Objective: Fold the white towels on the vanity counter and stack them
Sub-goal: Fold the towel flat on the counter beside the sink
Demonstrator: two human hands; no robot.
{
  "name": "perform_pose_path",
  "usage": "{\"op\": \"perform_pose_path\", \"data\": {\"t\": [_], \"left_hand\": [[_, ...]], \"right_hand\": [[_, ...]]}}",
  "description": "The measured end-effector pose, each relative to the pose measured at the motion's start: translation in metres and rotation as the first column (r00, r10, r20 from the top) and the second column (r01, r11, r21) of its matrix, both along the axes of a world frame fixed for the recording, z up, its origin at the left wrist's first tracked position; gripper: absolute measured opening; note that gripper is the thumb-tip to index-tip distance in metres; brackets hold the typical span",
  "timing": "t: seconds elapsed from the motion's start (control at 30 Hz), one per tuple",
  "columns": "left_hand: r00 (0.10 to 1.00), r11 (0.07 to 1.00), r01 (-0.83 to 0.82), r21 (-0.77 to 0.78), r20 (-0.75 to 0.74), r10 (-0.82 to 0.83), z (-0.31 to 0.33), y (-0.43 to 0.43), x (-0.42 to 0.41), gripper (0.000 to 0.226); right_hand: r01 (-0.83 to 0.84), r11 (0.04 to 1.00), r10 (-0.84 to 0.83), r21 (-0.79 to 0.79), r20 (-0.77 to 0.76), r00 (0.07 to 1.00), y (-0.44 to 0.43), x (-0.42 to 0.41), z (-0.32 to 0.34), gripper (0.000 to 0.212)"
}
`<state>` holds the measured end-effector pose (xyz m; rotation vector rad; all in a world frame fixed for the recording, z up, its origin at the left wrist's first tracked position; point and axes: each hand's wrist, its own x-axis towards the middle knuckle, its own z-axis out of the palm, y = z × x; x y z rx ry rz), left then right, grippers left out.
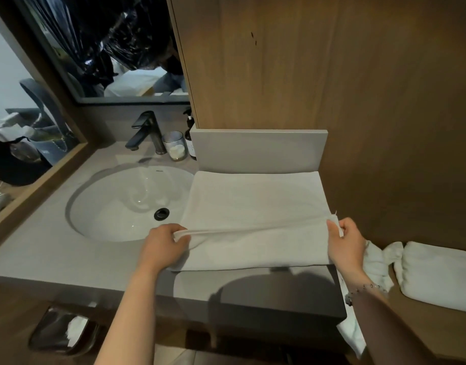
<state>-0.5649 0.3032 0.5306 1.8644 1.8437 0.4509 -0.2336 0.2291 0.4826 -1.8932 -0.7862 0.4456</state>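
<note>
A white towel (pixel 255 206) lies spread on the grey vanity counter (pixel 55 259), right of the sink, its far edge against the low back ledge. My left hand (pixel 163 246) pinches the towel's near left corner. My right hand (pixel 346 241) grips the near right corner, lifted slightly off the counter. The raised edge stretches taut between both hands over the layer below. A folded white towel (pixel 440 275) rests on a lower shelf at the right, with a crumpled towel (pixel 376 259) beside it, partly hidden by my right arm.
An oval white sink (pixel 126 201) with a black faucet (pixel 147 133) fills the counter's left. A glass jar (pixel 175 146) and a pump bottle (pixel 191 138) stand behind it. A wooden wall panel (pixel 332 75) rises at the right. A bin (pixel 63 330) sits on the floor below.
</note>
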Motion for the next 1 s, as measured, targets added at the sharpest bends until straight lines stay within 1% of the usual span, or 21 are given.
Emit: {"op": "perform_pose_path", "data": {"t": [0.1,0.2,0.27,0.37,0.43,0.5,0.57,0.63,0.77,0.87,1.0], "left_hand": [[0.991,0.997,-0.069,0.029,0.113,0.065,-0.001,0.007,-0.001,0.006],[0.959,0.992,-0.12,0.034,0.263,0.107,-0.005,0.017,-0.002,0.008],[0.949,0.988,-0.141,0.06,0.294,0.117,-0.009,0.028,0.0,0.012],[0.952,0.984,-0.148,0.099,0.285,0.115,-0.017,0.046,0.007,0.031],[0.953,0.984,-0.14,0.107,0.283,0.105,-0.022,0.057,0.011,0.038],[0.954,0.983,-0.135,0.126,0.284,0.095,-0.027,0.072,0.014,0.038],[0.955,0.985,-0.137,0.106,0.278,0.103,-0.032,0.085,0.018,0.036],[0.956,0.988,-0.133,0.079,0.272,0.107,-0.038,0.093,0.021,0.041],[0.976,0.984,-0.144,0.107,0.178,0.123,-0.054,0.102,0.026,0.043],[0.978,0.98,-0.165,0.108,0.143,0.149,-0.06,0.106,0.029,0.044],[0.971,0.972,-0.214,0.094,0.132,0.201,-0.066,0.108,0.031,0.045]], "right_hand": [[0.012,1.0,-0.012,-0.009,0.005,1.0,0.004,0.003,0.001,0.032],[0.019,0.997,-0.017,-0.07,0.017,1.0,0.007,0.005,-0.002,0.024],[0.023,0.992,-0.017,-0.123,0.048,0.999,0.012,0.008,-0.006,0.026],[0.052,0.987,-0.035,-0.154,0.116,0.993,0.023,0.012,-0.01,0.029],[0.072,0.982,-0.044,-0.177,0.161,0.986,0.028,0.012,-0.009,0.028],[0.081,0.976,-0.041,-0.201,0.195,0.98,0.034,0.013,-0.008,0.028],[0.09,0.972,-0.04,-0.218,0.224,0.974,0.04,0.016,-0.007,0.028],[0.103,0.961,-0.032,-0.255,0.268,0.963,0.045,0.017,-0.009,0.028],[0.125,0.934,-0.007,-0.336,0.332,0.943,0.053,0.018,-0.014,0.027],[0.138,0.925,0.003,-0.354,0.37,0.929,0.057,0.019,-0.014,0.028],[0.148,0.882,0.053,-0.447,0.406,0.912,0.064,0.023,-0.014,0.034]]}}
